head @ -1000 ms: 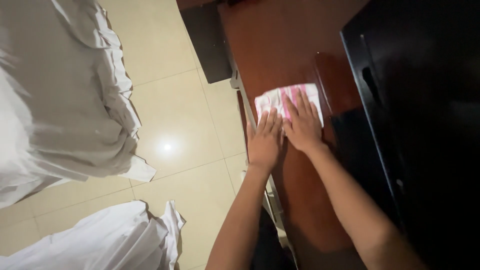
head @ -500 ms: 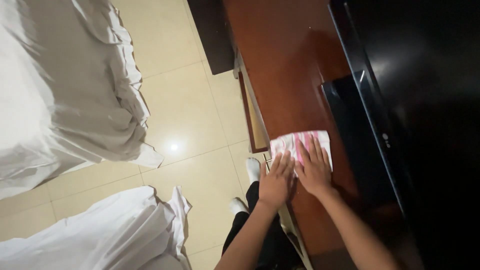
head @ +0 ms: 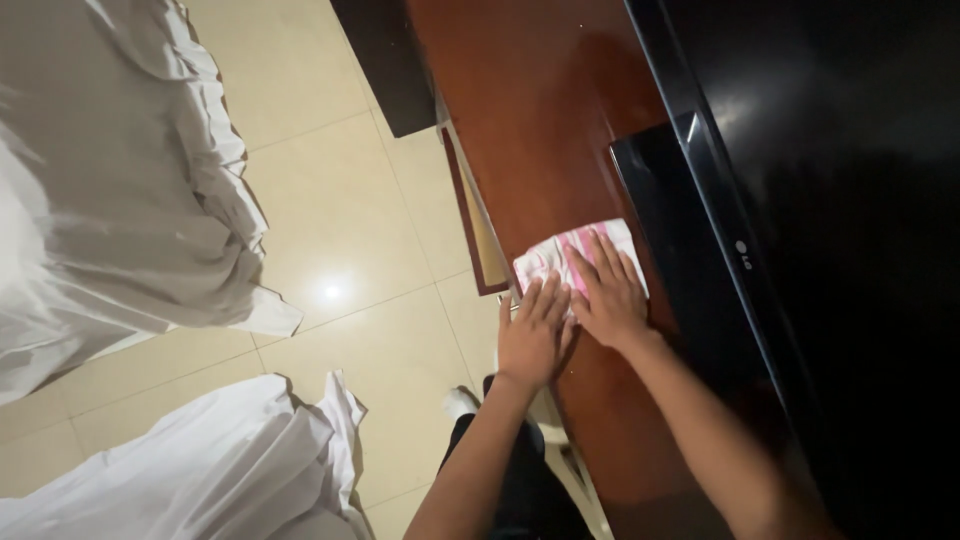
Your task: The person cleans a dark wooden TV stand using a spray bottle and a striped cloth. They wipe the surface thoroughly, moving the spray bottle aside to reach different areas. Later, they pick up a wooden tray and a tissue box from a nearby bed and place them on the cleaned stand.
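In the head view, both hands are seen pressed flat on a pink and white cloth (head: 575, 262) that lies on a dark red wooden desk (head: 530, 110). The left hand (head: 532, 335) is laid open, fingers straight and close together, its fingertips resting on the near left part of the cloth, at the desk's left edge. The right hand (head: 607, 292) is spread flat with the fingers slightly fanned, covering the cloth's middle; nothing is gripped by either hand, only pressed down. The 2 hands are set side by side, touching or nearly so.

The cloth is found about midway along the desk, reaching from its left edge towards the black base (head: 680, 260) of a large dark screen (head: 830, 200), which takes up the desk's right side. The base stands just beside the cloth's right edge and blocks that side.

Left of the desk, a pale tiled floor (head: 340, 220) is seen, with a bright light spot on it. White bed linen (head: 110, 200) hangs along the upper left, and a second white sheet (head: 200, 470) lies at the lower left. A dark block (head: 385, 65) stands at the desk's far left corner.
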